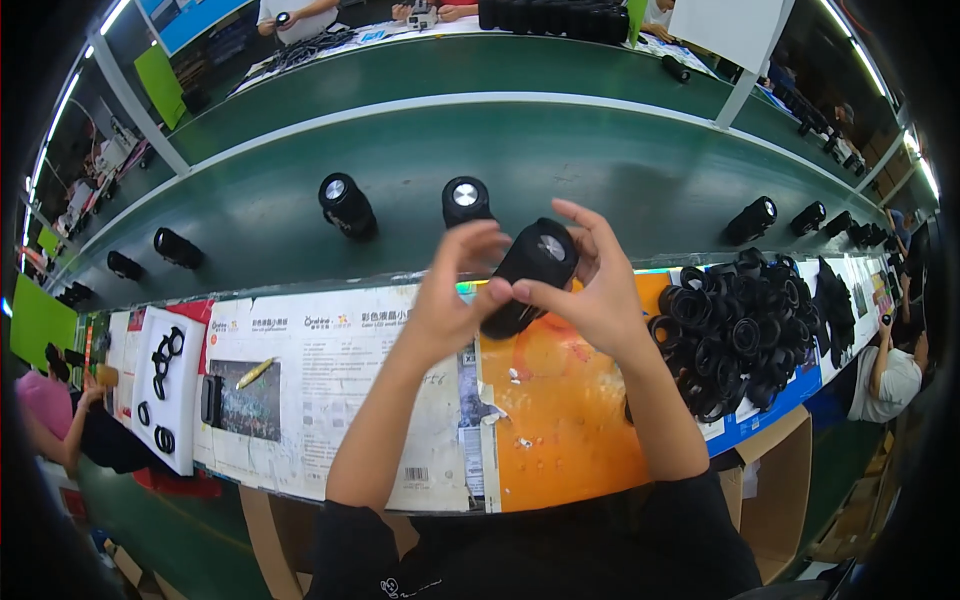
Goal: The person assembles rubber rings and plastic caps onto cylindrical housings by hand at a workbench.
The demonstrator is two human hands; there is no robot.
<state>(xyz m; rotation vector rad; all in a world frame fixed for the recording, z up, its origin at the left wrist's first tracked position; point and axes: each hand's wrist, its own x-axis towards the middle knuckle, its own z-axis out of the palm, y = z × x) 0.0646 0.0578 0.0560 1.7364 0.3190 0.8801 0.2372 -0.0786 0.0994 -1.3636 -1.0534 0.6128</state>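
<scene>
A: Where is the black cylinder (528, 272) found?

B: It is seen just right of the frame's centre, tilted, with its silver round end turned toward the upper right. Part of the orange sheet (560, 430) is hidden behind it.

A: How is it gripped?

B: It is gripped by the right hand (603, 290), the thumb laid on its near side and the fingers curved about its right. The left hand (452, 295) is placed at its left, the thumb close against it; its fingers are spread and blurred, so whether a grip is closed there cannot be told.

A: What is seen just beyond?

B: A second cylinder (466, 198) is stood close behind, on the green surface (620, 170), and a third cylinder (347, 207) is placed farther left. More cylinders (750, 221) are strung out toward the right edge, and others toward the left edge.

A: And nearer the lower half?

B: Black rings (740, 335) are heaped right of the right hand. At left, a printed white sheet (330, 400) is spread, with a yellow pen-like item (255, 373) laid on it. Farther left, a few more rings are held on a white tray (150, 345).

A: And the edges?

B: A cardboard box (780, 490) is partly shown at lower right.
</scene>
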